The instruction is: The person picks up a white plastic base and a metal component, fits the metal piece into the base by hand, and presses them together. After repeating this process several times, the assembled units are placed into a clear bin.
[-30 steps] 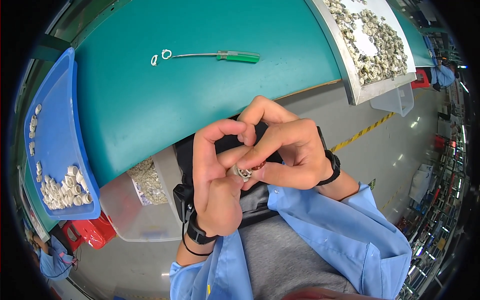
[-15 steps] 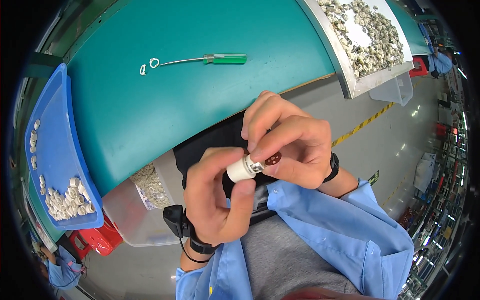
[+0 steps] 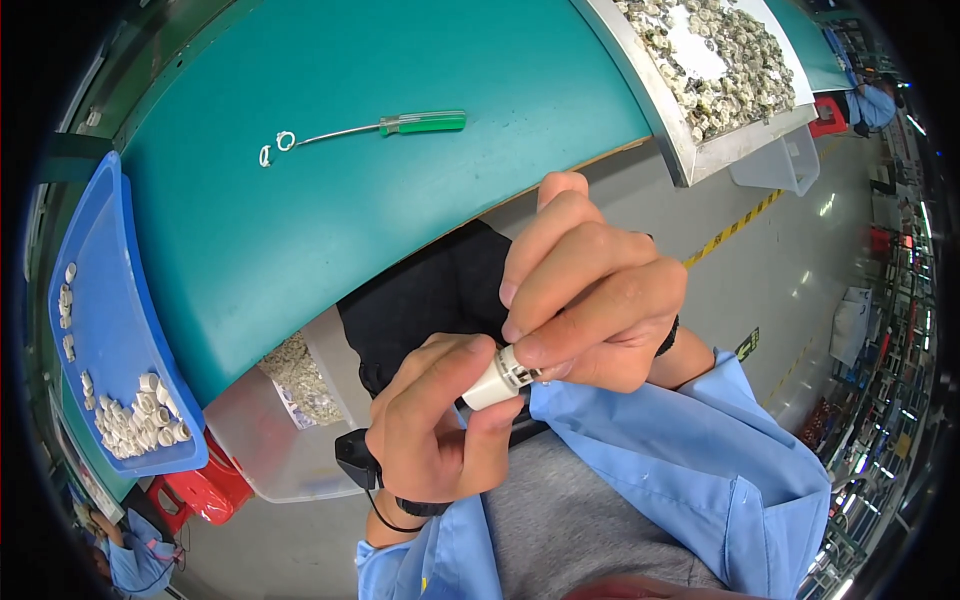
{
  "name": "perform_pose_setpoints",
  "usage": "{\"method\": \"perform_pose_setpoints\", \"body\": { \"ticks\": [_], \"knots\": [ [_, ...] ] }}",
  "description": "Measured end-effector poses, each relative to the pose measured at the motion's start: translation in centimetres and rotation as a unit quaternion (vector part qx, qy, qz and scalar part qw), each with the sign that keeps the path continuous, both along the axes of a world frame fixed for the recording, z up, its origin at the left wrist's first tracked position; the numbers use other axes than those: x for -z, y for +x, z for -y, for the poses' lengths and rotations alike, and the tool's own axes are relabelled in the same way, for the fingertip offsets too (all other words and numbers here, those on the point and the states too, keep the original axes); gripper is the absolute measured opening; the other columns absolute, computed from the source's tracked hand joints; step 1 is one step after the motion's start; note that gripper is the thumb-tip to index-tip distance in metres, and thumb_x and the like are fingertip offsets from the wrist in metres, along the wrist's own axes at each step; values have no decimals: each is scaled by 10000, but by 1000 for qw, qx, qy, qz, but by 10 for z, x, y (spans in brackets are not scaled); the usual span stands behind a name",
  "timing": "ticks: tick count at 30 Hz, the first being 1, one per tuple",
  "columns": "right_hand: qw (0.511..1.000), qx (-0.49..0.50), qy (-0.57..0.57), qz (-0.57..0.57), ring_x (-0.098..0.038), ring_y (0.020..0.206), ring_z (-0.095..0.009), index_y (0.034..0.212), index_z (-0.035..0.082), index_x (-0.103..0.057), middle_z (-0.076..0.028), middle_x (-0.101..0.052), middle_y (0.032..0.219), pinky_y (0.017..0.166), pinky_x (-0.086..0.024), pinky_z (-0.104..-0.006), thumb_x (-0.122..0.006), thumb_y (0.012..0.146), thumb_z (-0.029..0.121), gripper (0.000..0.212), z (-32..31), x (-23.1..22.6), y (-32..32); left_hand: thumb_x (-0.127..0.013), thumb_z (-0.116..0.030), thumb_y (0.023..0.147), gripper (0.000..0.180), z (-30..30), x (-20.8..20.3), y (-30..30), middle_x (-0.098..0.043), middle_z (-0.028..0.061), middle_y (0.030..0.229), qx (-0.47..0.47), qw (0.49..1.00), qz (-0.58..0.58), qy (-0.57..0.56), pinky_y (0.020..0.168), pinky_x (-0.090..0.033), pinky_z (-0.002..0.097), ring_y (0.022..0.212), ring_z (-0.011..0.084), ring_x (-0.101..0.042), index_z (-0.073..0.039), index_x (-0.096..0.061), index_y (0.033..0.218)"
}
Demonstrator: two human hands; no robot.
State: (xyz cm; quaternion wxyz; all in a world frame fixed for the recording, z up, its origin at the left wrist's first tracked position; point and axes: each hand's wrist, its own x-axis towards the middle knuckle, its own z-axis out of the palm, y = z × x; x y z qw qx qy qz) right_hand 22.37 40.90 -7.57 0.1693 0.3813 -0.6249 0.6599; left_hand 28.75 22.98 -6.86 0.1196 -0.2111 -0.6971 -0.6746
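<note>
A small white cylindrical part (image 3: 490,391) with a metal-looking, dark-marked end is held in front of my body, beyond the table edge. My left hand (image 3: 430,425) is closed on its white body between thumb and forefinger. My right hand (image 3: 605,300) pinches the marked end, its fingertips touching the part and hiding whatever lies beneath them. On the green table (image 3: 400,60) rests a screwdriver (image 3: 425,123) with a green and clear handle. Its tip lies by a white ring (image 3: 286,141), and a second white ring (image 3: 265,156) sits just left of that.
At the left, a blue tray (image 3: 100,315) holds many white cylindrical parts (image 3: 145,420). A metal-edged tray (image 3: 688,165) of small pale pieces (image 3: 745,90) stands far right. Below the table are a clear bin (image 3: 275,475) and a red stool (image 3: 215,480). Other people sit at both sides.
Both hands have moved slightly down and to the right with the white part. A brown disc with holes, seen between my right fingers earlier, is now hidden. The table view has shifted slightly.
</note>
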Motion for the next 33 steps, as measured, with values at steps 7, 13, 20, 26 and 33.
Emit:
{"method": "perform_pose_setpoints", "body": {
  "ticks": [7,13,20,26,33],
  "knots": [
    [1000,-10,-2,27,-605,802,-206,881,86,-710,-62,-682,890,742,-332,-346,-746,761,72,126,-2,4,-1,-695,13,881,357,-5,3,1,-660,238,1010,1,998,56,30,732,-556,335,837,256,-674,98,-523,1182],
    [986,133,30,94,-619,897,-236,914,101,-723,-87,-683,976,842,-361,-376,-678,715,84,205,3,-1,9,-672,76,866,328,-16,6,-3,-654,202,1014,33,965,181,186,816,-527,305,907,216,-653,67,-497,1143],
    [890,283,341,-104,-627,941,-236,931,133,-731,-50,-683,1019,971,-307,-462,-676,693,240,267,2,-17,15,-683,119,836,353,-19,3,-4,-641,195,1051,-37,979,176,101,841,-503,285,933,181,-637,36,-481,1114],
    [878,292,352,-138,-631,874,-213,885,130,-731,-8,-675,944,1000,-271,-464,-699,683,294,262,2,-17,12,-623,-22,937,187,-16,3,-2,-626,121,1014,-13,972,214,96,787,-472,259,878,124,-582,36,-517,1080],
    [898,274,315,-140,-564,717,-179,847,74,-729,-6,-649,837,813,-295,-416,-712,625,265,293,2,-4,18,-390,-306,1080,433,-18,-2,5,-586,45,1063,100,925,346,122,831,-412,230,962,89,-527,67,-528,1252]
  ]
}}
